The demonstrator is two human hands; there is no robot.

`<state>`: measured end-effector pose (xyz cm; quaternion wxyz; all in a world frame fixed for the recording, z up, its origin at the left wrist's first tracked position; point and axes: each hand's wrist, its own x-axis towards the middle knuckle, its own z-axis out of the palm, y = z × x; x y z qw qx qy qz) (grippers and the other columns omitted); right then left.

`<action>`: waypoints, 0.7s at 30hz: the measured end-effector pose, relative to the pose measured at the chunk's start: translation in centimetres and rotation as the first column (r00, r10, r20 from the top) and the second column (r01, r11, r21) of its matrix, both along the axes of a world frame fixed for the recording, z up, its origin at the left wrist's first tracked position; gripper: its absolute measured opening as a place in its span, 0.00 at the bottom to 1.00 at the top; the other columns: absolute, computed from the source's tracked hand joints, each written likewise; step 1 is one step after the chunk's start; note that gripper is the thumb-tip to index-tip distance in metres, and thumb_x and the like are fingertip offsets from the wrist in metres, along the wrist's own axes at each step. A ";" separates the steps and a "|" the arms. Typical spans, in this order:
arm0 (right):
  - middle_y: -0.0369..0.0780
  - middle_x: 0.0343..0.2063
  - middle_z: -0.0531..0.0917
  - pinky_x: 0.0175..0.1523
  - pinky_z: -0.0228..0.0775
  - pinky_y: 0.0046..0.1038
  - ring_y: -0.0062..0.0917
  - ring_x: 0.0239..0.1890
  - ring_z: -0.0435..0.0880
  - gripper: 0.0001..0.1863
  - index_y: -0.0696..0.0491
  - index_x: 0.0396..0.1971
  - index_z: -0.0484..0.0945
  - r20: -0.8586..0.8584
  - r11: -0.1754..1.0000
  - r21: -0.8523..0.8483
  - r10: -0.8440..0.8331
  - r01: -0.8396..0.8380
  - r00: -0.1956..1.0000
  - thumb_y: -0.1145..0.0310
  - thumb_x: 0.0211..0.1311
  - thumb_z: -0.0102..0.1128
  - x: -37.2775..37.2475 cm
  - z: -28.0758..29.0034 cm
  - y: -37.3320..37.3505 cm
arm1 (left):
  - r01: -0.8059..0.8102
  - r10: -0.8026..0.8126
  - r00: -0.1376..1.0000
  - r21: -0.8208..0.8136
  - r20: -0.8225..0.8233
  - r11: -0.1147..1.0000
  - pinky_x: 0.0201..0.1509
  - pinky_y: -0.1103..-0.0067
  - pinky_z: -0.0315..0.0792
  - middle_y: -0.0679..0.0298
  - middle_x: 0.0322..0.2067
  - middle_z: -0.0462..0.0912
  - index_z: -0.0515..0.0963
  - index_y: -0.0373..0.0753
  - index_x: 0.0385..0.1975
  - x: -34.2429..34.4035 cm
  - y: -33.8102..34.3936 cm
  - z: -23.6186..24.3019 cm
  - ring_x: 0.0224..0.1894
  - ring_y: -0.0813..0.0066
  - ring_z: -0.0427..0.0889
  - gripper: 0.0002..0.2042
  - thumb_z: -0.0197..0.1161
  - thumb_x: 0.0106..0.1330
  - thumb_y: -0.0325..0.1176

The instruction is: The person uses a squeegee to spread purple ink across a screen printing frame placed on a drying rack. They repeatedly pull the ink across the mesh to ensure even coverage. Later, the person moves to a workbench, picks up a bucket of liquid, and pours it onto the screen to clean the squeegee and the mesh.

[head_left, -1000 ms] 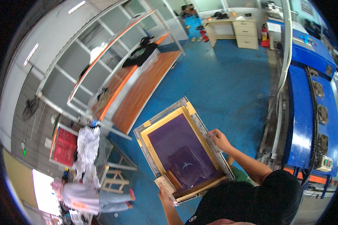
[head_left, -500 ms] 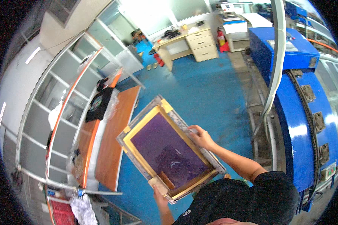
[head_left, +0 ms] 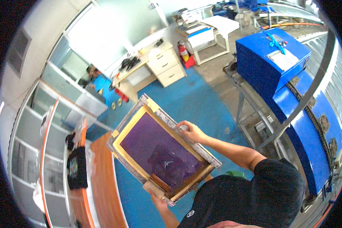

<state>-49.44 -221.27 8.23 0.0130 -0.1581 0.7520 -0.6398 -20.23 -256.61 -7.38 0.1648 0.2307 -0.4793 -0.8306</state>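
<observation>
A screen-printing frame (head_left: 137, 102) is held tilted in front of me, with yellow tape (head_left: 152, 105) along its inner border, a purple mesh (head_left: 148, 136) and a small pale mark near the middle. My right hand (head_left: 192, 132) grips its upper right rail with curled fingers. My left hand (head_left: 159, 200) holds the lower left edge, beside a tan block (head_left: 150, 189); its fingers are partly hidden under the frame. A brown wooden strip (head_left: 160, 181) lies inside that corner of the frame.
Orange-brown shelving (head_left: 106, 171) with black garments (head_left: 76, 165) stands left. A cream desk (head_left: 167, 72), red fire extinguisher (head_left: 183, 51) and white table (head_left: 220, 24) are ahead, beyond blue flooring (head_left: 193, 98). A blue machine (head_left: 254, 64) and metal post (head_left: 311, 91) stand right.
My view has turned right: desk and shelving have shifted left in the picture, more of the machine's top shows, and the co-worker has left view. The frame has moved left, still held by both hands.
</observation>
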 end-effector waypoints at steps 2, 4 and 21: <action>0.38 0.27 0.82 0.40 0.73 0.32 0.23 0.29 0.80 0.19 0.45 0.54 0.75 -0.022 0.999 -0.014 -0.048 0.047 0.999 0.63 0.64 0.61 -4.3 -1.4 2.1 | 0.065 -0.070 0.996 0.095 0.060 0.993 0.67 0.65 0.67 0.56 0.64 0.72 0.65 0.33 0.67 -7.7 1.2 2.0 0.63 0.58 0.73 0.35 0.54 0.72 0.58; 0.39 0.28 0.83 0.41 0.75 0.33 0.24 0.31 0.81 0.19 0.44 0.54 0.75 0.091 0.995 -0.060 -0.071 0.077 0.993 0.62 0.64 0.61 -6.5 -1.4 3.5 | 0.116 -0.113 0.986 -0.016 0.120 0.993 0.66 0.65 0.68 0.56 0.62 0.74 0.66 0.33 0.65 -12.9 0.8 2.7 0.61 0.58 0.75 0.35 0.55 0.72 0.58; 0.27 0.31 0.76 0.34 0.61 0.18 0.10 0.28 0.66 0.11 0.50 0.47 0.78 0.149 0.781 -0.220 -0.564 0.584 0.812 0.74 0.66 0.61 -40.3 -5.1 20.2 | 0.377 -0.367 0.925 -0.113 0.098 0.919 0.56 0.68 0.77 0.56 0.52 0.81 0.73 0.29 0.56 -61.0 14.3 8.7 0.50 0.62 0.83 0.30 0.58 0.72 0.55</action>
